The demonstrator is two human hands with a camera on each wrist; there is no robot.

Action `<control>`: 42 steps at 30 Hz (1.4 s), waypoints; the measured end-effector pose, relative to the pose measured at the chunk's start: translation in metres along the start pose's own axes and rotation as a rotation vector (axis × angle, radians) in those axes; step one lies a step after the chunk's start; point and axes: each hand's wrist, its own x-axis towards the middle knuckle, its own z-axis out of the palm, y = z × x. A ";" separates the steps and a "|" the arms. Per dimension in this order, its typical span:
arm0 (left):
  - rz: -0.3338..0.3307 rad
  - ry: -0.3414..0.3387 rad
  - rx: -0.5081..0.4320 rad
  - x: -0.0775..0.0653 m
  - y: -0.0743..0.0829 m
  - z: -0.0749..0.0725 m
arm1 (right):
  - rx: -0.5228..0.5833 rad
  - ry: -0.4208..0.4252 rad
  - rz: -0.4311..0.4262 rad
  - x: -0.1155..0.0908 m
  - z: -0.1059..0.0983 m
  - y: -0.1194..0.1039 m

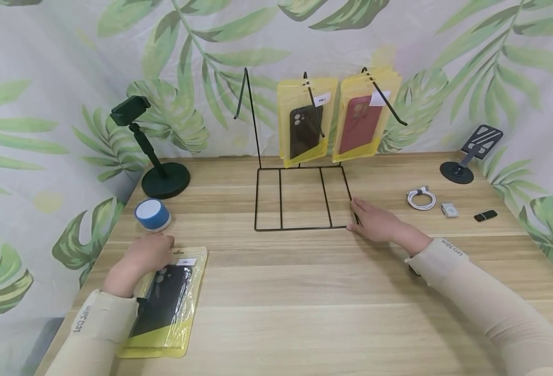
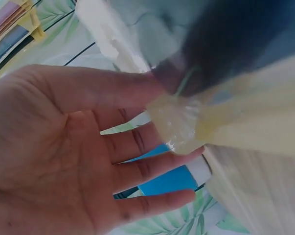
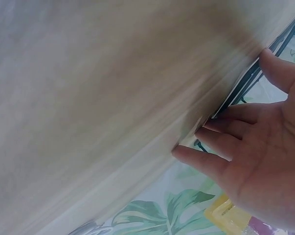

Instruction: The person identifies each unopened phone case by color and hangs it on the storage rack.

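Observation:
A clear-and-yellow bag with a black phone case lies on the table at the front left. My left hand pinches its upper left edge between thumb and fingers. In the left wrist view the bag's corner sits by the thumb, with the other fingers spread. A black wire display rack stands at the table's back middle. My right hand touches its front right corner, fingertips down and fingers nearly straight. Bagged phone cases, black and red, hang on the middle and right hooks.
Just beyond my left hand is a blue-and-white round container. A dark green phone stand stands at the back left. On the right are a coiled white cable, a small silver device, a black USB stick and a black stand.

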 end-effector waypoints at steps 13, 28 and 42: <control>0.090 0.175 -0.098 -0.004 -0.005 -0.012 | -0.002 0.002 0.000 0.000 0.000 0.000; 0.216 0.423 -0.236 -0.015 0.023 -0.039 | 0.008 0.020 -0.019 -0.003 0.000 -0.002; 0.317 0.556 -0.315 -0.022 0.061 -0.050 | 0.008 0.017 -0.006 -0.001 0.001 0.001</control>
